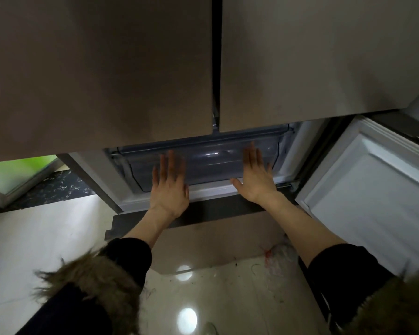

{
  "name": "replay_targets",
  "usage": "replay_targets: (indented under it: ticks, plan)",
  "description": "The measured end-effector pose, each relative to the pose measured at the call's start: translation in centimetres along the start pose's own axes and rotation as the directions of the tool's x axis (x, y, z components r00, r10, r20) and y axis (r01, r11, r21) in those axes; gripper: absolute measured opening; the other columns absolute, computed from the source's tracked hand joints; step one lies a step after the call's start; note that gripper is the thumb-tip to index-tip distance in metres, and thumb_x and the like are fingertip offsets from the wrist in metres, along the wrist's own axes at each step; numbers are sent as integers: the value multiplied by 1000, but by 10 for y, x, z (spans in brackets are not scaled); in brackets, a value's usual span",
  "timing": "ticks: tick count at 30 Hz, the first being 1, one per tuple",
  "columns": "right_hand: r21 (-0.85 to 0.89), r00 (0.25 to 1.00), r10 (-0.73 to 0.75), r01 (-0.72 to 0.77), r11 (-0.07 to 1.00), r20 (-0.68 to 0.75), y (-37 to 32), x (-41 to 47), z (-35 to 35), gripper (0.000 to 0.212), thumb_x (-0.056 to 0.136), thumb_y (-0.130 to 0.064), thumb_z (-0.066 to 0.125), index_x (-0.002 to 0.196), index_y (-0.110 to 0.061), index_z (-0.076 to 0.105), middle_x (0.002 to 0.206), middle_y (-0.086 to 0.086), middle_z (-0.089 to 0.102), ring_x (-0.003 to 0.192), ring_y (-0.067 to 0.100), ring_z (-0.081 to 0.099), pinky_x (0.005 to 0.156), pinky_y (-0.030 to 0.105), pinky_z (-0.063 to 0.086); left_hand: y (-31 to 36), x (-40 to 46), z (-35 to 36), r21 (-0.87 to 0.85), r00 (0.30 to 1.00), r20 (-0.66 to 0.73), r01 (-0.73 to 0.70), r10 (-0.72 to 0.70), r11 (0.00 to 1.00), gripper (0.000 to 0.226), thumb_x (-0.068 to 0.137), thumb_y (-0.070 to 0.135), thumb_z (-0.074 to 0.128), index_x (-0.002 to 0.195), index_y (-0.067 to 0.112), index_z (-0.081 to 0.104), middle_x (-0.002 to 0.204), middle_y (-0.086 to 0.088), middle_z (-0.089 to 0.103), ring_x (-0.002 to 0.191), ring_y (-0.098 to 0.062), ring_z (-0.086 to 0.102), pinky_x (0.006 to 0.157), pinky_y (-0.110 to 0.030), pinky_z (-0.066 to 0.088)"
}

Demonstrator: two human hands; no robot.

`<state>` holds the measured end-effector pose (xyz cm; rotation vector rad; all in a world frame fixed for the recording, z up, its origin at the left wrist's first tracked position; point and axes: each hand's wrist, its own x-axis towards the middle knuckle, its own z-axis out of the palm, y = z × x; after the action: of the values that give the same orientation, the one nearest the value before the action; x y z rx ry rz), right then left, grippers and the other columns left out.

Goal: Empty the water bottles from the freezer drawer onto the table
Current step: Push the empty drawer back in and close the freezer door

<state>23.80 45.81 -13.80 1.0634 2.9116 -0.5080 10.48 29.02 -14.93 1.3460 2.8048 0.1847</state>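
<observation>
Looks like a home kitchen. Shown by a tall brown multi-door fridge (107,68), with lower freezer door (373,201) swung open on a clear plastic drawer (208,163). Underneath, glossy pale tile floor (46,233) with small litter.

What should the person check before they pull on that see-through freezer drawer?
1. Lower right freezer door swung open, out of the way: ok.
2. Left hand flat against the clear freezer drawer: ok.
3. Right hand flat against it too: ok.
4. Fingers curled around a drawer edge for pulling: not ok, both hands lie straight.
5. Water bottles inside the drawer: cannot tell, the front is cloudy.
6. Table in view to put bottles on: not ok.
</observation>
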Motion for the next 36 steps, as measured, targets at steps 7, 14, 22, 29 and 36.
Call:
replay_targets:
  ticks: [7,14,22,29,36]
  plan:
    - [78,996,0,8,997,-94,15,-82,-35,71,96,-42,36,148,-18,-6,158,3,-6,146,20,-7,116,47,-3,25,-40,-15,-154,983,19,-176,181,972,62,97,32,34,147,17,1,157,-7,-5,144,-22,-10,118,-41,-3]
    - [102,950,96,-68,992,-297,69,-222,-104,60,97,-33,37,148,-18,7,158,3,2,146,18,-2,117,35,-5,165,-88,-62,-286,846,-81,-526,527,801,56,98,33,30,146,23,4,156,4,-7,141,-9,-14,119,-35,-2]
    - [-63,829,229,-301,951,-510,163,-379,-172,55,95,-29,43,144,-11,27,153,11,25,144,26,18,118,45,10,348,-167,-106,-224,674,-155,-736,722,639,58,98,25,30,147,20,0,156,1,-12,143,-15,-15,116,-36,-8]
    - [-138,814,457,-530,837,-359,222,-458,-182,62,96,-39,34,148,-14,10,158,5,10,146,23,7,117,46,4,443,-209,-119,-130,631,43,-765,774,631,64,96,21,30,146,25,-11,156,2,-16,142,-19,-19,116,-49,-8]
    - [-218,864,385,-464,859,-325,218,-474,-193,57,96,-30,38,147,-15,16,154,2,21,139,24,22,112,42,19,447,-224,-118,-72,681,135,-718,720,692,57,99,40,19,146,24,-7,157,3,-10,143,-20,-16,115,-51,-6]
